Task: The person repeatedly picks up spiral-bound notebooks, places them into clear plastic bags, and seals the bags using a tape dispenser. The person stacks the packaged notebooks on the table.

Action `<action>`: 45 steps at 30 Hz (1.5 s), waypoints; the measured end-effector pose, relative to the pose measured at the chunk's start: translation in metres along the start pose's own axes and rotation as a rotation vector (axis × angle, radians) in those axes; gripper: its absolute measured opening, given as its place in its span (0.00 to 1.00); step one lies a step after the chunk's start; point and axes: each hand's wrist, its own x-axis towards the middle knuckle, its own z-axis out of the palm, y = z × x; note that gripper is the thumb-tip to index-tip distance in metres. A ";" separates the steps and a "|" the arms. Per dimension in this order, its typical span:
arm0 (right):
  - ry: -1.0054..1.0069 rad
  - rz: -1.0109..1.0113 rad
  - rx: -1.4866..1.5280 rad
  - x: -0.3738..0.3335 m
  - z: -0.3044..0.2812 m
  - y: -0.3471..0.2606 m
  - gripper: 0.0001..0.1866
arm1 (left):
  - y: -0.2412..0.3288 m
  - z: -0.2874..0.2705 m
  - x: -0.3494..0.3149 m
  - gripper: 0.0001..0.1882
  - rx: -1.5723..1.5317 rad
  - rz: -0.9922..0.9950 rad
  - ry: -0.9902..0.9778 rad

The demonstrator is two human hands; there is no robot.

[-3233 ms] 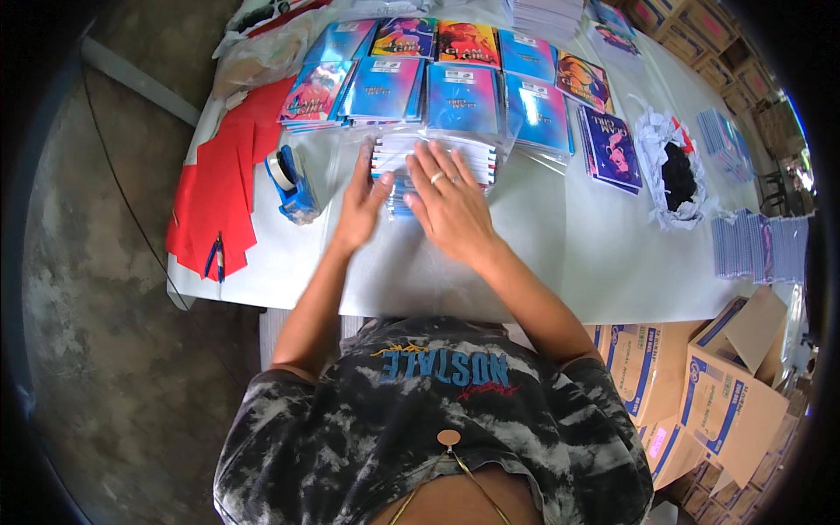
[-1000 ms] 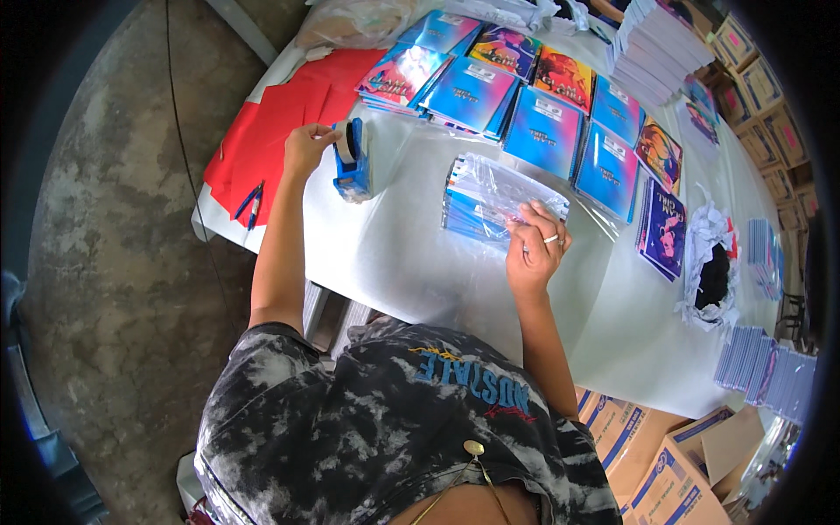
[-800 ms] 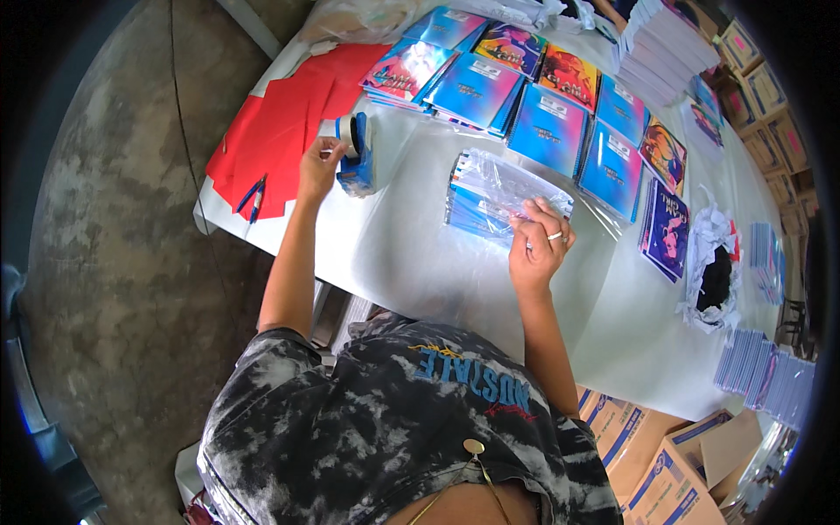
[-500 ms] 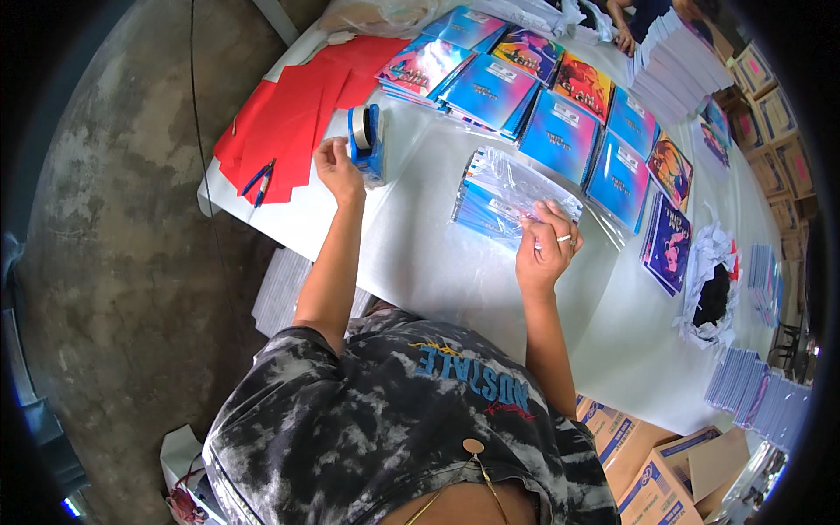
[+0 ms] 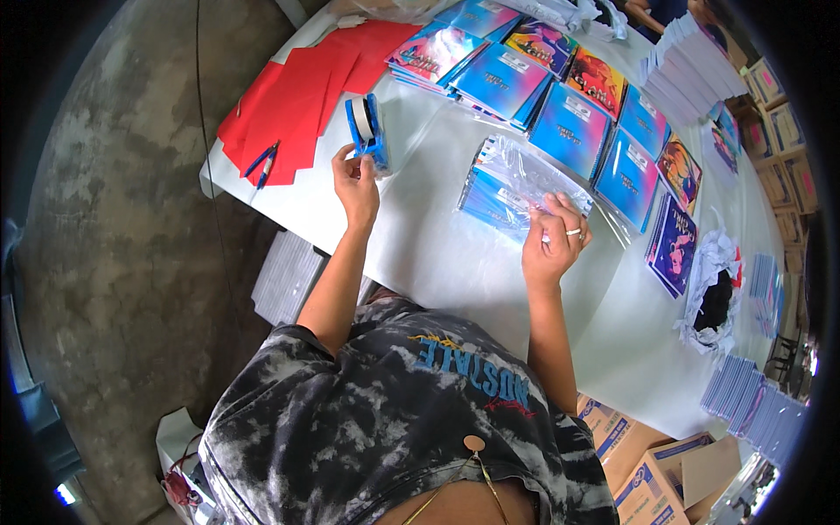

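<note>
From where I stand, the blue tape dispenser [image 5: 380, 147] makes a good marker on the white bench [image 5: 420, 241]. The left hand [image 5: 354, 182] is at its near end, fingers curled and thumb drawn close; I can't tell whether a strip of tape is pinched there. Off to the dispenser's right, the right hand [image 5: 557, 238] has its fingers closed on the gathered edge of a clear plastic bag [image 5: 535, 168].

The bundle of spiral notebooks [image 5: 490, 199] is already inside that bag, right of the dispenser and a little nearer the person. I'd call it partly packed: the plastic is folded over, but I can make out no tape across it. Beyond and right of the dispenser, rows of notebook stacks [image 5: 570, 133] lie laid out, some with loose film showing at their edges.

Far right of the dispenser, a crumpled white wrapper [image 5: 711, 247] holds something black. Below the bench, also rightward, a cardboard carton [image 5: 649, 494] has a flap up, its contents hidden.
</note>
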 end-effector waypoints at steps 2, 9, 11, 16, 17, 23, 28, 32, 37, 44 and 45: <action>-0.001 0.002 0.003 0.000 0.000 0.000 0.11 | 0.001 -0.003 0.000 0.16 -0.057 -0.015 -0.114; -0.013 -0.007 -0.006 0.001 -0.002 -0.003 0.11 | 0.013 -0.001 -0.013 0.18 -0.315 -0.520 0.036; -0.008 -0.008 -0.006 0.002 -0.002 -0.003 0.12 | 0.010 -0.002 -0.006 0.20 -0.351 -0.642 0.033; -0.030 -0.006 -0.007 0.002 -0.003 -0.003 0.11 | -0.001 -0.010 0.006 0.20 -0.142 -0.626 0.220; -0.036 -0.005 -0.005 0.002 -0.003 -0.003 0.11 | -0.008 -0.012 0.010 0.20 -0.052 -0.553 0.314; -0.015 -0.001 -0.012 0.000 -0.001 0.000 0.11 | 0.014 -0.017 0.053 0.22 0.211 -0.654 -0.191; -0.020 -0.015 -0.022 0.001 -0.001 -0.002 0.10 | 0.005 -0.018 0.071 0.12 0.173 -0.815 -0.366; -0.021 -0.009 -0.026 0.000 -0.001 -0.002 0.10 | -0.002 -0.014 0.071 0.08 0.026 -0.880 -0.286; -0.029 -0.016 -0.012 -0.001 -0.001 -0.002 0.10 | -0.007 -0.020 0.100 0.09 -0.037 -0.887 -0.217; -0.031 -0.019 -0.014 0.000 -0.002 -0.002 0.10 | -0.014 -0.052 0.096 0.09 -0.550 -0.748 -0.565; -0.031 -0.016 -0.013 0.000 -0.002 -0.003 0.10 | -0.029 -0.068 0.096 0.09 -0.776 -0.711 -0.684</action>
